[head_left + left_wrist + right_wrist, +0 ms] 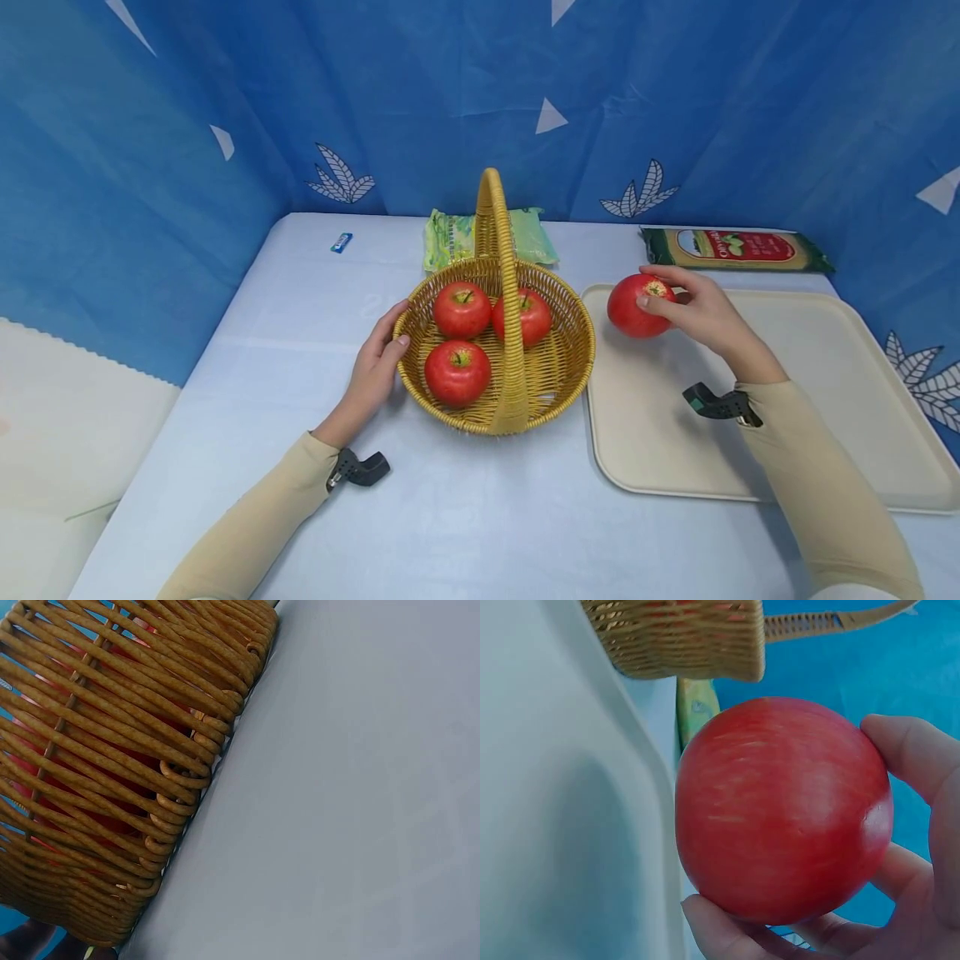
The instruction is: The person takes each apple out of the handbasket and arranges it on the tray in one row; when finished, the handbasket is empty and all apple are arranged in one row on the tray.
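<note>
A yellow wicker basket point(573, 392) with a tall arched handle stands on the table, with three red apples point(457, 373) inside. At its left rim my left hand point(372, 367) holds on, thumb over the edge and fingers along the side. The left wrist view shows the woven wall point(112, 750) close up, with red showing through the gaps. My right hand point(701, 312) pinches another red apple point(780, 810) between thumb and fingers. That apple is above the tray's left rear corner, right of the basket; its shadow falls on the tray.
A beige tray point(825, 417) lies on the right of the white-covered table point(480, 525). Behind it is a long green-and-gold packet point(738, 250). Behind the basket lies a light green packet point(532, 237). A small blue item point(341, 242) sits back left, before the blue curtain point(450, 100).
</note>
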### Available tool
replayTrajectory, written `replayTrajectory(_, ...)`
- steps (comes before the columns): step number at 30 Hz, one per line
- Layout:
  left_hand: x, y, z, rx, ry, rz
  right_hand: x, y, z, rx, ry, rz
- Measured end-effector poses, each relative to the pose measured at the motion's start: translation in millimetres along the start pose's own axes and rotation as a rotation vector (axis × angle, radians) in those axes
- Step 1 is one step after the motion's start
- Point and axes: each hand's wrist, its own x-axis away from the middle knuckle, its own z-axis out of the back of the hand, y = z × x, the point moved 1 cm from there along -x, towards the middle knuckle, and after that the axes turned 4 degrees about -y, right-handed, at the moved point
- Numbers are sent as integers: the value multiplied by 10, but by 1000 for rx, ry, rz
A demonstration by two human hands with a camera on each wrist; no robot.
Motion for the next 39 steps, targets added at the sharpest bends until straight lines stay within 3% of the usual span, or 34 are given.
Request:
replayTrajectory(14, 0, 9, -3, -1, -7, 5, -140, 164, -77, 19, 49, -93)
replayTrajectory(39, 4, 22, 1, 12, -7, -1, 100, 295, -115, 36, -5, -81)
